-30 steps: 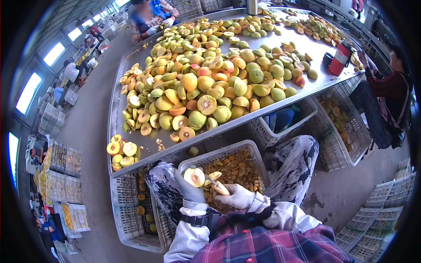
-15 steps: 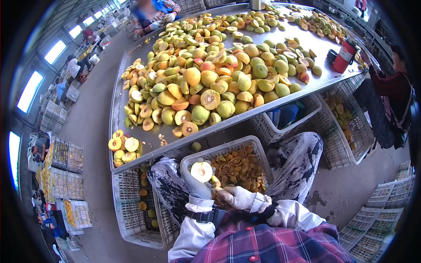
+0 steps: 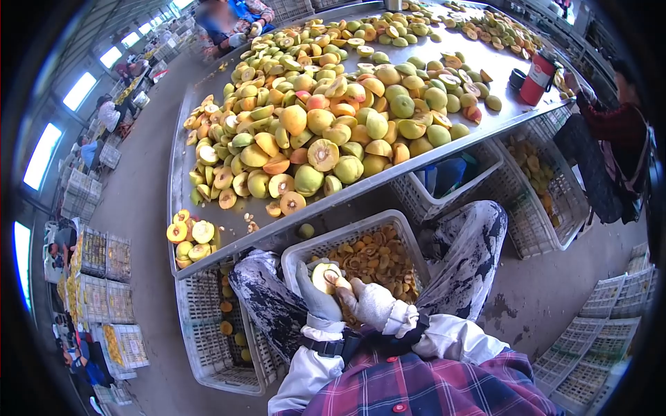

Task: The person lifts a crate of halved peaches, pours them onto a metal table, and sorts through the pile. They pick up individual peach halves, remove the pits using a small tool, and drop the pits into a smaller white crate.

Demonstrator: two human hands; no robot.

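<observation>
My gloved left hand is closed round a halved fruit, its pale cut face turned up. My gloved right hand is closed against the fruit's right side; what its fingers hold is too small to make out. Both hands are over the near left part of a grey crate between my knees, which holds orange-brown fruit pieces. Beyond it, a metal table bears a large heap of yellow-green fruit, much of it halved.
A small group of cut fruit lies at the table's left corner. Crates stand under the table at left and right. A red container is on the table. One person sits at right, another at the far side.
My right hand has moved up against the halved fruit, and the fruit's cut face has tilted. The view has shifted slightly.
</observation>
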